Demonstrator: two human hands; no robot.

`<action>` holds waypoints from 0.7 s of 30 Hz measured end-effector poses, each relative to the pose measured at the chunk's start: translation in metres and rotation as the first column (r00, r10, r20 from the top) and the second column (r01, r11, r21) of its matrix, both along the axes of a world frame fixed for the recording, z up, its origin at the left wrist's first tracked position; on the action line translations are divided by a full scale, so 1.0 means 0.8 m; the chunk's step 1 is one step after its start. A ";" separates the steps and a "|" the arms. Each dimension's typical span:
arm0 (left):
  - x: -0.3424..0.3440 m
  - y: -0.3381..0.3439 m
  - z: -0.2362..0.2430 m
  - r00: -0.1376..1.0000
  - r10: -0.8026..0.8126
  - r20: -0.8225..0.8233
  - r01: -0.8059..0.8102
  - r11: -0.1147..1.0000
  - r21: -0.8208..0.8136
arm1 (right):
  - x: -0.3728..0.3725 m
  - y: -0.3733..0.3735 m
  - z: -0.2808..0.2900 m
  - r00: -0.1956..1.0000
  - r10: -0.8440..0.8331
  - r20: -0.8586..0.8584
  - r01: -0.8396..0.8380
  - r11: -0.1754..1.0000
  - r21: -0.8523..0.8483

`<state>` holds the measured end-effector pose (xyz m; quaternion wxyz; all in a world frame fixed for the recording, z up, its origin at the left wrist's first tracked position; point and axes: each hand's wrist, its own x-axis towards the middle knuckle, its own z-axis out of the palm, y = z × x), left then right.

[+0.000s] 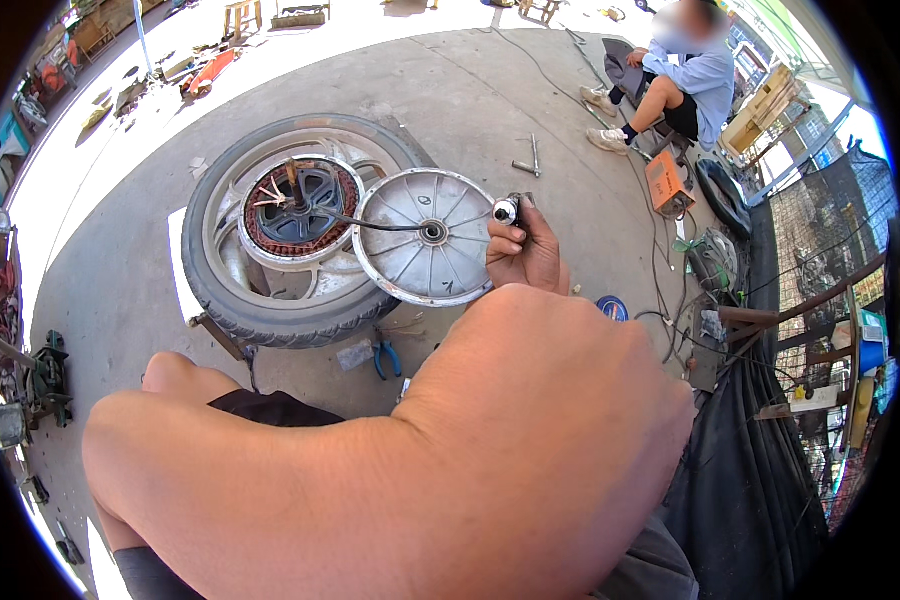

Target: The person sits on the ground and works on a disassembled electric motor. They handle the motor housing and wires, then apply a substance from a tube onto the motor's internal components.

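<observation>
In front of me lies a hub motor wheel (215, 290) with a black tyre, its copper-wound stator (295, 208) showing in the middle. A round silver motor cover (395, 250) with spokelike ribs rests partly over the tyre, with a black cable running through its centre. My right hand (530, 250) is raised at the cover's right edge, closed on a short shiny metal socket (505, 211) with a dark hole. My left arm crosses close before the camera. My left hand (570, 380) shows only its back and knuckles; its fingers are hidden.
Blue-handled pliers (385, 360) and a clear plastic bag (356, 355) lie near the tyre. Beyond the cover is a T-shaped wrench (533, 160). A blue round tin (612, 308), cables and an orange welding machine (668, 184) stand right. Another person (705, 85) sits at far right.
</observation>
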<state>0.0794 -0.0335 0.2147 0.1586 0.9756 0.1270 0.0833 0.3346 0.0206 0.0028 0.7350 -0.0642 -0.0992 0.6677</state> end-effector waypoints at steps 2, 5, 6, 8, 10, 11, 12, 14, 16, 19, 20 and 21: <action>0.002 0.001 0.000 1.000 0.013 -0.013 -0.013 1.000 -0.001 | -0.009 0.012 -0.003 0.999 0.041 -0.018 -0.041 0.999 0.035; 0.002 0.001 0.000 0.999 0.043 -0.033 -0.043 0.999 -0.001 | -0.014 0.028 -0.016 0.993 0.101 -0.052 -0.100 0.995 0.027; 0.003 0.000 0.002 1.000 0.012 -0.019 -0.012 1.000 0.001 | -0.005 0.017 -0.011 0.996 0.080 -0.043 -0.079 0.997 0.012; 0.006 -0.002 0.006 1.000 -0.030 -0.007 0.030 1.000 -0.006 | 0.007 0.004 -0.007 0.997 0.066 -0.044 -0.064 0.997 0.032; 0.013 -0.001 0.008 0.998 -0.063 -0.007 0.063 0.998 -0.012 | 0.016 -0.005 -0.004 0.997 0.065 -0.048 -0.064 0.997 0.039; 0.012 0.001 0.008 0.999 -0.045 -0.019 0.045 0.999 -0.015 | 0.010 0.006 -0.009 0.994 0.091 -0.063 -0.088 0.995 0.048; 0.010 0.005 0.008 0.999 -0.026 -0.027 0.026 0.999 -0.022 | 0.004 0.016 -0.014 0.990 0.115 -0.077 -0.110 0.992 0.057; 0.002 0.015 0.007 1.000 0.001 -0.030 -0.003 0.999 -0.050 | -0.008 0.024 -0.007 0.992 0.113 -0.063 -0.112 0.994 0.020; -0.001 0.031 -0.008 1.000 0.004 0.004 -0.004 0.989 -0.150 | -0.009 0.014 0.009 0.999 0.042 -0.009 -0.042 0.996 -0.078; -0.001 0.060 -0.068 0.982 0.163 0.097 -0.110 0.904 -0.413 | 0.012 0.009 0.001 0.998 0.005 -0.056 -0.001 0.998 0.062; -0.005 0.069 -0.094 0.975 0.214 0.067 -0.147 0.836 -0.529 | 0.018 0.010 -0.002 0.997 0.005 -0.071 0.003 0.994 0.106; -0.013 0.077 -0.117 0.962 0.273 0.027 -0.195 0.750 -0.632 | 0.018 0.013 0.001 0.998 -0.008 -0.059 0.014 0.994 0.106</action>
